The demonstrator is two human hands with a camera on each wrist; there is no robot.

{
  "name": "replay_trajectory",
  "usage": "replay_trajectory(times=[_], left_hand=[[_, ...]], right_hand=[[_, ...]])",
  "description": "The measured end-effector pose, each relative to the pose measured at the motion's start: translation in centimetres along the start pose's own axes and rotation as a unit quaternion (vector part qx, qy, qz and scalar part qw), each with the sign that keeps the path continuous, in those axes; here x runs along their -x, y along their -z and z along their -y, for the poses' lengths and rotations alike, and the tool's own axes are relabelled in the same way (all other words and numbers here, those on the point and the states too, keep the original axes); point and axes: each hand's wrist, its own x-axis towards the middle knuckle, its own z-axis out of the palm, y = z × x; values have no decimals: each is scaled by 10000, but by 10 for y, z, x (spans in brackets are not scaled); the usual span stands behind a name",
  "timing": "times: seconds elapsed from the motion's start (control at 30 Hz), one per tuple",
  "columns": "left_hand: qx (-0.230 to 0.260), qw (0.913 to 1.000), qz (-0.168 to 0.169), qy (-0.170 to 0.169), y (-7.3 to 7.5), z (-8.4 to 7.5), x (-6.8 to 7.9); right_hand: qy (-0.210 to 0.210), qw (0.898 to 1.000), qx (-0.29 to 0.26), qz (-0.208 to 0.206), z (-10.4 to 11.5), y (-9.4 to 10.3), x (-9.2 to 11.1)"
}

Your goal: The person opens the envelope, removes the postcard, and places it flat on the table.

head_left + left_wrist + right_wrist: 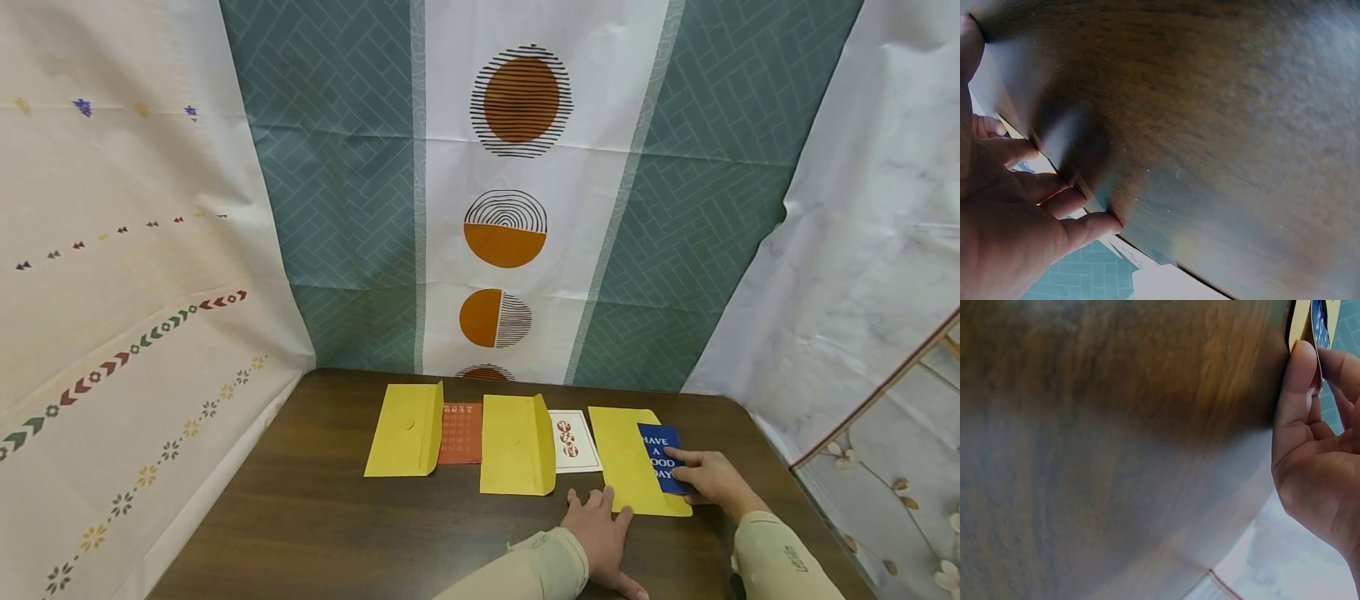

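In the head view my right hand [716, 479] pinches a blue card [660, 458] with white lettering, part of which reads "HAVE A". The card overlaps the right part of a yellow envelope [622, 458] that lies on the table. From the right wrist, the thumb shows on the near side of the card [1319, 325], with fingers behind it, right by the yellow envelope [1298, 328]. My left hand [596, 537] rests with spread fingers on the tabletop, its index fingertip at the envelope's lower left corner. The left wrist view shows those fingertips [1107, 223] against the dark wood.
Left of this envelope lie a white card [588, 450] with reddish characters, a second yellow envelope [513, 450], a red card [461, 437] and a third yellow envelope [397, 433]. Patterned cloths [352, 208] hang around the brown table [315, 517].
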Motion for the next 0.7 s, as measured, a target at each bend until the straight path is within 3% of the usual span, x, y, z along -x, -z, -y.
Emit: replay_trajectory(times=[0.7], left_hand=[[-23,10000,39,2,0,0,-1]], right_hand=[[73,9991,356,-223,0,-2,-1]])
